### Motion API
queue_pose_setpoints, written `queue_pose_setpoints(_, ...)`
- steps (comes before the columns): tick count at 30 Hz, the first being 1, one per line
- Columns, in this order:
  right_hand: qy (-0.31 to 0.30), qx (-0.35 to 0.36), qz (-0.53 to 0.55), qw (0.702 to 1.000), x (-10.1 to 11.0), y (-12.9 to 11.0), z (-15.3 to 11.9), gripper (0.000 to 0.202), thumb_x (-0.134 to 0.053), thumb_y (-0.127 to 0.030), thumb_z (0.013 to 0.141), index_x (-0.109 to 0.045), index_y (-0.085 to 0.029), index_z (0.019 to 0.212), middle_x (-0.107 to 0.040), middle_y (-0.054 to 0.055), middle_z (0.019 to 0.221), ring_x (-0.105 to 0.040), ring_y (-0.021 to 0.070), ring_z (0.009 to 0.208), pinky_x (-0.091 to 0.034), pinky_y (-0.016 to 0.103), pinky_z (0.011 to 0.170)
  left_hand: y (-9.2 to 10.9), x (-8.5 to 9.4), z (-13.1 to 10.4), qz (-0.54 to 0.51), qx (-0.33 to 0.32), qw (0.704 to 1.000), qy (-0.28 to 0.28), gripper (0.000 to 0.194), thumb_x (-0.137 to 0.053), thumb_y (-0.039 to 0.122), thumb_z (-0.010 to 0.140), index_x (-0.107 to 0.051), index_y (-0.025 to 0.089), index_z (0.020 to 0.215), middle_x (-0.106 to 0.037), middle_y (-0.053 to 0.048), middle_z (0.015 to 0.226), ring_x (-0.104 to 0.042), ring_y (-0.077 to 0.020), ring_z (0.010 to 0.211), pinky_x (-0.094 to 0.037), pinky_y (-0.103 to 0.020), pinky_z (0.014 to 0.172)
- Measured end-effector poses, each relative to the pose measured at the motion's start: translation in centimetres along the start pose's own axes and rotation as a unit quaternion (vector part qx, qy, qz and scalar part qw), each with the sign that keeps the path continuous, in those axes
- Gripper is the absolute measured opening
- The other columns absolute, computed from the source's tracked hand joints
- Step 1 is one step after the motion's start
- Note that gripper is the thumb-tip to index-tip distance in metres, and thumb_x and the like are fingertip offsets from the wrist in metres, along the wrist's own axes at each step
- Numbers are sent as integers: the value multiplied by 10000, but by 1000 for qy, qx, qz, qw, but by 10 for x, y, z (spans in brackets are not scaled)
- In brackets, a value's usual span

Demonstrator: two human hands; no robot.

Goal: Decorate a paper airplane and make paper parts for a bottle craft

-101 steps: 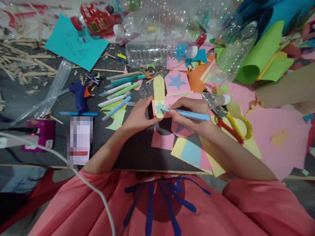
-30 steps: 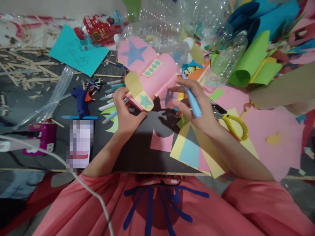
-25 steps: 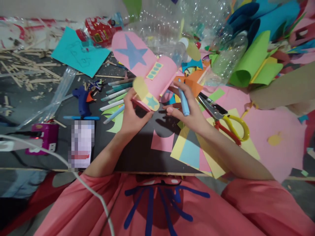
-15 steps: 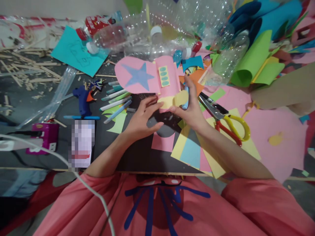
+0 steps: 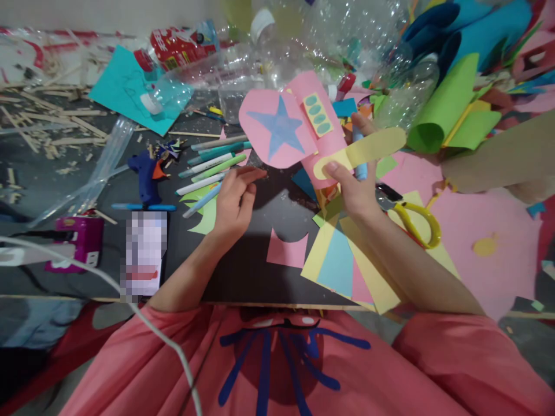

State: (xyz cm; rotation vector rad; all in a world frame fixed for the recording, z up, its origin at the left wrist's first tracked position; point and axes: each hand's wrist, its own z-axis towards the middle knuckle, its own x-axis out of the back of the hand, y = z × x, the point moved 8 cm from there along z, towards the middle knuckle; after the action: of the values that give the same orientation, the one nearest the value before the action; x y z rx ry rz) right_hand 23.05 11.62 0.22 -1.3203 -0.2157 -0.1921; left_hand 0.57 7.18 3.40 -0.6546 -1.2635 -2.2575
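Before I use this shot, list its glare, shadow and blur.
In the head view, white glare specks dot the clear bottles; in the head view, a shadow darkens the tabletop between left hand and right hand; in the head view, coarse blocks obscure the phone screen; in the head view, the pink paper piece looks slightly soft, its star easy to make out.

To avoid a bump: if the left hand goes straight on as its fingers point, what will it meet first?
Probably the left hand would meet the blue-starred pink flap, though depth is unclear and it might pass underneath.
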Motion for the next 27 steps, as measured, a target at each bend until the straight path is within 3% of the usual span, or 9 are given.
queue_pose_setpoints(4,-73,-37,68,994,-14,9,2,663,-561,-784,749,-552,-402,1291,-696,49,1062,-659,299,1127,-502,531,1024,1,24,-3,4,-16,985,170,277,-355,451,1012,-567,288,1087,-632,-33,1030,-624,-209,1016,-547,-452,911)
queue_pose_setpoints(6,-131,-58,99,985,-22,4,1,661,-624,-740,729,-559,-382,1281,-704,38,1029,-668,285,1109,-507,504,1031,4,39,-8,5,-35,963,268,239,-378,448,996,-549,292,1058,-597,-20,1023,-620,-199,988,-550,-456,899)
queue_pose_setpoints(8,-185,-72,127,972,-27,-5,-1,635,-706,-664,708,-582,-358,1251,-708,31,1019,-665,275,1112,-520,483,1027,8,48,-11,9,-58,947,317,225,-380,441,987,-540,294,1047,-592,-8,1058,-622,-196,1009,-542,-474,916)
queue_pose_setpoints(13,-290,-79,125,945,-33,-15,-8,646,-871,-463,617,-625,-311,1195,-687,34,1126,-648,265,1117,-598,421,886,-2,44,-4,87,8,971,224,315,-275,427,1014,-546,276,956,-683,-1,1046,-655,-208,1052,-516,-547,980)
queue_pose_setpoints(16,-303,-52,101,946,-34,-17,-9,652,-892,-427,609,-634,-312,1197,-646,36,1239,-640,251,1130,-595,400,896,7,36,-2,57,-63,981,172,273,-326,356,1014,-583,287,956,-725,29,892,-707,-168,885,-543,-495,957)
queue_pose_setpoints(19,-300,-21,82,950,-35,-19,-8,619,-873,-419,650,-626,-318,1208,-622,35,1305,-596,262,1232,-526,442,1032,18,18,3,59,-127,988,64,181,-447,288,964,-627,278,976,-760,20,907,-727,-174,863,-537,-457,961)
queue_pose_setpoints(21,-278,-3,81,957,-34,-20,-6,615,-856,-432,676,-605,-318,1225,-609,44,1342,-561,274,1294,-454,473,1114,19,9,6,92,-123,988,7,189,-478,290,931,-658,254,974,-772,-20,990,-728,-207,940,-534,-442,927)
queue_pose_setpoints(23,-232,3,81,969,-30,-18,-2,619,-825,-491,703,-581,-322,1246,-594,59,1376,-534,291,1329,-413,491,1147,19,6,8,110,-120,987,-5,209,-490,293,910,-684,236,962,-775,-40,1003,-724,-225,964,-524,-424,888)
queue_pose_setpoints(27,-132,-2,69,989,-18,-6,3,556,-712,-621,776,-567,-334,1230,-642,54,1274,-623,293,1182,-538,483,987,17,6,8,149,-110,983,3,216,-509,300,904,-702,225,965,-779,-45,993,-721,-223,944,-487,-400,865)
